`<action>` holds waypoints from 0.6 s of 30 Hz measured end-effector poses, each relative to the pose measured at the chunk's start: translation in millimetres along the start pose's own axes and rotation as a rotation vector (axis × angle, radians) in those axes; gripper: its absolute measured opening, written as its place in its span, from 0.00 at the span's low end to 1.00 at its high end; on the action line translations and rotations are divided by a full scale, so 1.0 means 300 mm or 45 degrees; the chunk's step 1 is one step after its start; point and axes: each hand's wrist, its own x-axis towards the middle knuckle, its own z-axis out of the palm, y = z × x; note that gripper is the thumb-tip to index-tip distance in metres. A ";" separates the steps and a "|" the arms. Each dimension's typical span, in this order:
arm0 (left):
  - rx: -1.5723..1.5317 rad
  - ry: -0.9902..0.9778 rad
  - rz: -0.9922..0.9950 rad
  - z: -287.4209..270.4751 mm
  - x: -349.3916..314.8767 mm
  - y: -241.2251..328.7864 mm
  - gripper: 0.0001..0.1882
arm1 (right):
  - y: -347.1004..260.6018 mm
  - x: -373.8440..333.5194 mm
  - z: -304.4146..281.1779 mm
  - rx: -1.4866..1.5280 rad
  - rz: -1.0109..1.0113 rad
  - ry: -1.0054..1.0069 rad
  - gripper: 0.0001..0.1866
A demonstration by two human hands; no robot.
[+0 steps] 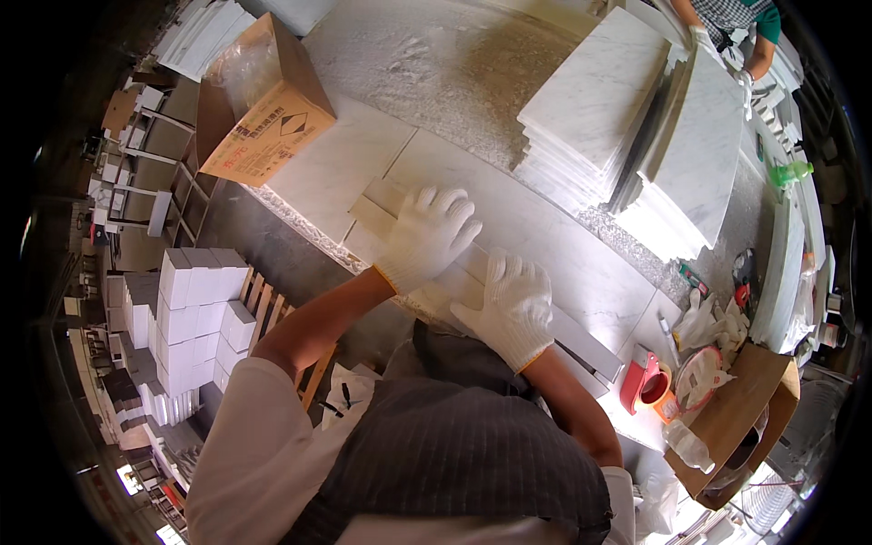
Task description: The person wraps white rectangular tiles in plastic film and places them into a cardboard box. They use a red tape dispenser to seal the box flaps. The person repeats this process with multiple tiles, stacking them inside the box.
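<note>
Both my hands wear white knit gloves. My left hand lies palm down, fingers stretched out, on long narrow flat strips that run across the pale marble slabs of the bench. Farther right along the same strips, my right hand rests flat with its thumb spread out. Past it, a grey strip end shows beside a dark gap. The gloves cover the middle of the strips, so their number and material are unclear.
Stacked marble slabs stand at the far right, where another person's gloved hands touch one. An open carton is at the far left. Tape dispenser, plastic bottle and second carton lie right. White boxes sit lower left.
</note>
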 end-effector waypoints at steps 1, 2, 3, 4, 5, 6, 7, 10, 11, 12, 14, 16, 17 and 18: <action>-0.008 0.000 -0.017 -0.004 -0.004 -0.009 0.09 | -0.004 0.011 -0.002 0.049 0.021 -0.048 0.39; -0.019 -0.001 -0.029 -0.008 -0.003 -0.023 0.11 | 0.000 0.004 -0.014 0.060 0.002 -0.044 0.41; -0.035 0.002 -0.051 -0.009 -0.006 -0.034 0.12 | 0.022 -0.023 -0.035 0.066 -0.024 -0.048 0.42; 0.044 -0.001 -0.059 -0.017 -0.004 -0.051 0.14 | 0.051 -0.058 -0.055 0.073 -0.033 -0.052 0.44; 0.120 -0.004 -0.061 -0.037 0.002 -0.082 0.15 | 0.087 -0.105 -0.076 0.046 0.020 -0.071 0.45; 0.186 -0.009 -0.059 -0.049 0.001 -0.117 0.16 | 0.128 -0.174 -0.103 0.015 0.084 -0.094 0.46; 0.285 -0.026 -0.070 -0.057 -0.021 -0.162 0.17 | 0.177 -0.248 -0.119 -0.002 0.131 -0.127 0.47; 0.477 0.001 -0.179 -0.042 -0.054 -0.276 0.19 | 0.310 -0.472 -0.142 -0.108 0.243 -0.040 0.50; 0.338 -0.050 -0.350 -0.028 -0.056 -0.276 0.19 | 0.327 -0.502 -0.146 -0.082 0.264 -0.016 0.49; 0.215 -0.107 -0.513 -0.026 -0.052 -0.275 0.19 | 0.339 -0.524 -0.140 -0.043 0.283 0.017 0.50; 0.015 -0.186 -0.695 -0.027 -0.040 -0.268 0.20 | 0.351 -0.551 -0.122 0.055 0.323 0.085 0.49; -0.127 -0.220 -0.740 -0.043 -0.027 -0.263 0.20 | 0.345 -0.546 -0.098 0.180 0.356 0.157 0.49; -0.100 -0.203 -0.729 -0.041 -0.030 -0.257 0.20 | 0.333 -0.546 -0.091 0.234 0.381 0.219 0.49; -0.075 -0.183 -0.722 -0.036 -0.038 -0.253 0.20 | 0.328 -0.543 -0.078 0.242 0.383 0.267 0.49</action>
